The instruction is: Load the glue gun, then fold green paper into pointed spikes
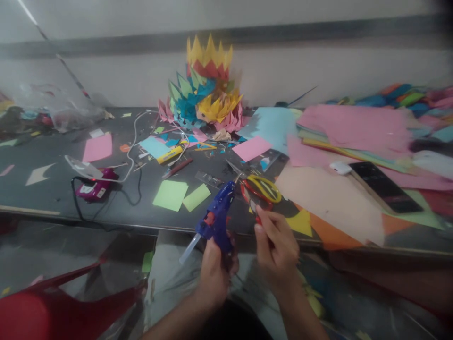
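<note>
My left hand (215, 269) is wrapped round the grip of a blue glue gun (216, 212), whose nozzle points up and away. A clear glue stick (190, 249) sticks out of its rear end. Just right of it, my right hand (278, 243) is closed in a pinch on a small red piece (258, 219), mostly covered by the fingertips and blurred. Scissors (267, 188) with yellow and red handles lie beyond my right hand, blades towards the back left, close to the nozzle. Green paper squares (170, 195) lie left of the glue gun.
A layered folded-paper piece (208, 89) stands against the wall. Coloured sheets (354, 123) and a phone (385, 186) lie at right. A purple power socket (95, 186) with cables sits at left, near a yellow tube (171, 154). A red chair (31, 311) is lower left.
</note>
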{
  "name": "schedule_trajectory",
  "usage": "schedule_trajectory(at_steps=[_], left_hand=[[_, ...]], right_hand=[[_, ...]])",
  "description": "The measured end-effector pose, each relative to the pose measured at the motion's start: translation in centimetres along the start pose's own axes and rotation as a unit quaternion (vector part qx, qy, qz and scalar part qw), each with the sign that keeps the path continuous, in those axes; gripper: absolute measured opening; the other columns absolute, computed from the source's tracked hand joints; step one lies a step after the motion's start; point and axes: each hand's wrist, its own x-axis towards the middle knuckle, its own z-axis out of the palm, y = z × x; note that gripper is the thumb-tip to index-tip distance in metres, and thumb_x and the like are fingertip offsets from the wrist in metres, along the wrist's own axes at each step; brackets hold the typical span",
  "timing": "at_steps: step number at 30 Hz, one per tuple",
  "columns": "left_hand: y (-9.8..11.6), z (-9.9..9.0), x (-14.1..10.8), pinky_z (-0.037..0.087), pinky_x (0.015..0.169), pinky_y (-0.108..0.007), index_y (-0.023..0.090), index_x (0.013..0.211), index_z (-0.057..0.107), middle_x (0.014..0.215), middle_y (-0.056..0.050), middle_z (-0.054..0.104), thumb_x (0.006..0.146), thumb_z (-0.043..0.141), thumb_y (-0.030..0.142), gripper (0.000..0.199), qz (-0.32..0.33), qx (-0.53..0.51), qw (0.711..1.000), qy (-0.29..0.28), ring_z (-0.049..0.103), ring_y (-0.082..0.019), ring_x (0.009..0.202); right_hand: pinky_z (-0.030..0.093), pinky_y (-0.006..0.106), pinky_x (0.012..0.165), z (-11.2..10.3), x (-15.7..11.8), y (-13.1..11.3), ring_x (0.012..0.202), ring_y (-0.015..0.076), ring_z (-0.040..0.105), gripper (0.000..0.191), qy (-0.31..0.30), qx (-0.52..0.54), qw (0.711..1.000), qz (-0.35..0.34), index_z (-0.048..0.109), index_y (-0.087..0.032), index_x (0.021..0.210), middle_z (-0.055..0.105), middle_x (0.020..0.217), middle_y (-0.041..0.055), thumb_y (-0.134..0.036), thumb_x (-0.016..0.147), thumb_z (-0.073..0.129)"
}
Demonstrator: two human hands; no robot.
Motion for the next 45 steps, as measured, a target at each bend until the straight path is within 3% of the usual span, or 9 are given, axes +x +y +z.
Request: schedule_trajectory(at_steps=[8,13,24,32,39,45], left_hand=[[-0.3,-0.4,-0.2,0.032,0.038,-0.014,0.019,0.090,0.056,0.066,0.002,0.056,0.056,0.076,0.054,0.053,-0.047,-0.023,0.997,0.053,0.052,-0.009,0.053],[0.0,-0.3,-0.4,0.031,0.038,-0.015,0.017,0.087,0.056,0.065,0.002,0.055,0.061,0.072,0.054,0.048,-0.069,-0.022,0.997,0.038,0.048,-0.007,0.049],[0.2,0.2,-0.5,0.025,0.035,-0.013,0.017,0.082,0.052,0.069,0.001,0.053,0.062,0.070,0.059,0.050,-0.005,0.013,1.000,-0.019,0.041,-0.005,0.047],[0.2,-0.1,0.1,0.025,0.035,-0.013,0.017,0.085,0.052,0.069,0.001,0.052,0.063,0.070,0.058,0.049,0.016,0.028,0.999,-0.010,0.042,-0.006,0.048],[0.6,0.3,0.0,0.024,0.034,-0.012,0.018,0.078,0.051,0.064,0.003,0.049,0.056,0.073,0.059,0.051,0.015,0.013,1.000,-0.017,0.038,-0.005,0.044],[1.1,0.4,-0.3,0.022,0.034,-0.012,0.019,0.079,0.049,0.064,0.004,0.047,0.060,0.070,0.061,0.051,-0.018,0.000,0.999,-0.026,0.035,-0.005,0.044]], right_hand=[[0.051,0.028,0.065,0.4,-1.2,-0.6,0.081,0.0165,0.059,0.050,-0.104,0.014,0.993,-0.060,0.047,-0.026,0.131,0.056,0.098,0.0083,-0.010,0.083,0.047],[0.050,0.028,0.066,1.0,-1.4,-0.6,0.083,0.0168,0.057,0.052,-0.078,-0.012,0.994,-0.074,0.045,-0.024,0.132,0.055,0.099,0.0087,-0.009,0.082,0.048],[0.051,0.029,0.069,1.1,-0.8,0.2,0.088,0.0184,0.057,0.051,-0.044,-0.063,0.995,-0.063,0.046,-0.024,0.132,0.055,0.099,0.0095,-0.010,0.082,0.049],[0.050,0.029,0.072,1.2,-0.7,-0.2,0.088,0.0176,0.057,0.049,-0.036,-0.040,0.998,-0.017,0.049,-0.023,0.130,0.056,0.098,0.0090,-0.009,0.082,0.050],[0.048,0.031,0.071,0.3,0.3,0.7,0.085,0.0171,0.056,0.049,0.020,0.019,1.000,0.011,0.051,-0.024,0.128,0.057,0.094,0.0076,-0.006,0.082,0.048],[0.049,0.032,0.072,0.0,-0.4,0.6,0.088,0.0179,0.057,0.050,-0.038,0.067,0.997,-0.016,0.049,-0.024,0.129,0.057,0.097,0.0080,-0.006,0.082,0.048]])
